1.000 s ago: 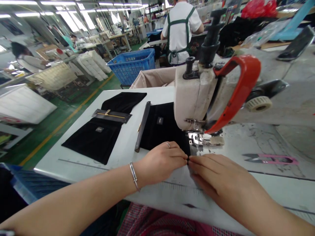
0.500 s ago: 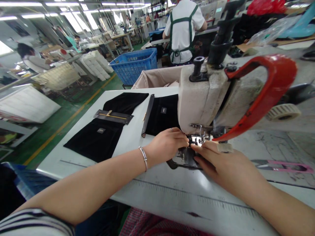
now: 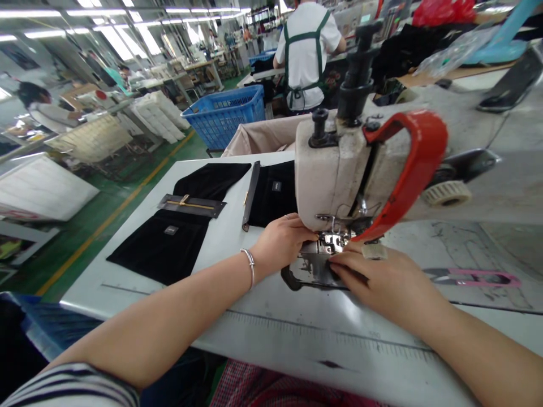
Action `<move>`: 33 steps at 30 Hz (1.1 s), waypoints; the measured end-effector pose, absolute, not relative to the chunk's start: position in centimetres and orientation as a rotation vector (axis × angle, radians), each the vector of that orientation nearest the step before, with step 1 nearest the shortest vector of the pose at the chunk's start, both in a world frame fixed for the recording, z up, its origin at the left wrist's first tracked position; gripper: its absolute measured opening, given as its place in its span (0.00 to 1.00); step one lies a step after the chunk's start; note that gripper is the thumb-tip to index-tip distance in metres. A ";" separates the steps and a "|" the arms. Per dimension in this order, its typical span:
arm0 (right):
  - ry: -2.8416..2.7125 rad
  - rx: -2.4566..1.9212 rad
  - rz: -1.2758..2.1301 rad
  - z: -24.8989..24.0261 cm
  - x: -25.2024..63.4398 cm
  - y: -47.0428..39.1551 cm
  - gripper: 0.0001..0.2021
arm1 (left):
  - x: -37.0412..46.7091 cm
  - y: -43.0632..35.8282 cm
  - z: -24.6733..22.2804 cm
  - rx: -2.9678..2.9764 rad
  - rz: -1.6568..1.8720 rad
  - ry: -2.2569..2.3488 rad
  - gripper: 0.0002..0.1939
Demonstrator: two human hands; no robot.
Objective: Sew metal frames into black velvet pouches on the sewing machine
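My left hand [image 3: 285,243], with a bracelet at its wrist, is closed at the left of the sewing machine's needle area; what its fingertips pinch is too small to name. Just right of the metal presser foot [image 3: 333,243], my right hand [image 3: 377,271] rests low with its fingers together; anything under them is hidden. The white sewing machine [image 3: 322,175] has a red curved guard [image 3: 428,147]. Left of it, a black fabric piece [image 3: 271,198] lies partly behind the machine head. Another black piece [image 3: 161,243] has a brown zipper strip [image 3: 193,206] across it.
Pink-handled snips [image 3: 483,277] lie right of my right hand. A ruler scale [image 3: 297,328] runs along the table's front. Beyond the table are a beige fabric bin [image 3: 263,135], a blue basket [image 3: 231,116] and a person in a white shirt [image 3: 304,62].
My left fingertips have drawn slightly apart from my right ones, baring more of the metal plate between them. The whole view has shifted, so the machine appears further left.
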State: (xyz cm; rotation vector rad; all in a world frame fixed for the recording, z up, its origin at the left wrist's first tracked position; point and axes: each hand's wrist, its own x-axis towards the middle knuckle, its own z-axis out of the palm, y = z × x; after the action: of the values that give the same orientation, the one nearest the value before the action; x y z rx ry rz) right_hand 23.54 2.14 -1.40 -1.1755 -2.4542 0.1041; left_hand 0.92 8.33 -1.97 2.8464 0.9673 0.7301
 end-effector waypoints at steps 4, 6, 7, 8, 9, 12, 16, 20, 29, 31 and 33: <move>-2.283 -1.199 0.076 -1.1 24.5 2.5 0.06 | -0.7 8.8 -1.3 3.017 0.565 0.978 0.15; -2.302 -1.250 0.085 -1.0 24.9 2.8 0.06 | -2.4 9.5 -0.2 3.113 0.470 1.184 0.17; -2.332 -1.266 0.087 -0.9 24.9 2.9 0.06 | -3.3 9.7 0.6 3.147 0.403 1.308 0.17; -2.363 -1.269 0.088 -0.8 25.0 3.0 0.06 | -4.2 9.9 1.5 3.174 0.317 1.409 0.17; -2.392 -1.264 0.094 -0.7 25.1 3.1 0.05 | -4.9 9.7 2.6 3.200 0.224 1.467 0.16; -2.444 -1.223 0.148 -0.2 25.3 3.2 0.04 | -5.6 7.2 5.8 3.266 0.024 1.422 0.14; -2.403 -1.180 0.159 -0.6 25.5 3.4 0.03 | -3.5 -0.5 7.8 3.276 0.022 1.148 0.16; -2.248 -1.315 0.046 -1.6 25.0 3.5 0.06 | -0.6 -6.1 6.6 3.062 -0.024 0.731 0.20; -2.476 -0.779 0.121 -1.7 24.6 1.8 0.11 | 1.5 -0.5 2.3 2.805 0.473 1.098 0.15; -2.507 -0.726 0.159 -1.9 24.5 1.6 0.13 | 1.7 0.3 1.0 2.915 0.391 1.077 0.17; -2.517 -0.714 0.164 -2.1 24.3 1.4 0.13 | 1.5 0.9 0.0 2.981 0.348 0.986 0.18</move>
State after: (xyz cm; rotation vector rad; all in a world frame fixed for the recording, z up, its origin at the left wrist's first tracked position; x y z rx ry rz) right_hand 24.27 1.44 -2.07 -0.7141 -2.5175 0.1642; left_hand 1.50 0.86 0.03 2.9810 0.9858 0.3483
